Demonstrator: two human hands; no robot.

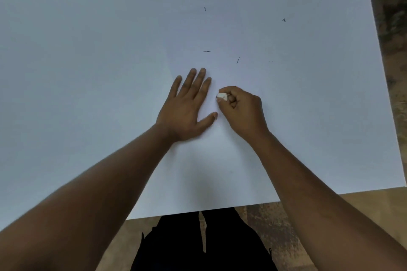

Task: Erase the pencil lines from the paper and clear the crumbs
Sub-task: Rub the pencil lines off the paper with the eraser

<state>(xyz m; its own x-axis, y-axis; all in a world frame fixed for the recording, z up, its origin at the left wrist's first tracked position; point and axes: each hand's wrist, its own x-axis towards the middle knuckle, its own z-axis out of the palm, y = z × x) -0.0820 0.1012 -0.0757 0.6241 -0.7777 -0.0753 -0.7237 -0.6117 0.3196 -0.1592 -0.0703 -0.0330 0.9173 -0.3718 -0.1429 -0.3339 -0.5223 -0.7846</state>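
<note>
Worn wooden table [394,55] underneath; dark clothing [220,244] at near edge

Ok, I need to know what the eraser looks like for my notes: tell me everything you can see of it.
The eraser is a small white piece, looking soft and worn, with an uneven shape. Only its left end shows; the rest is hidden inside the right hand, whose curled fingers and thumb pinch it. It sits low against the white paper, just right of the flat left hand, which it does not touch. Whether it presses on the paper cannot be told.
</note>
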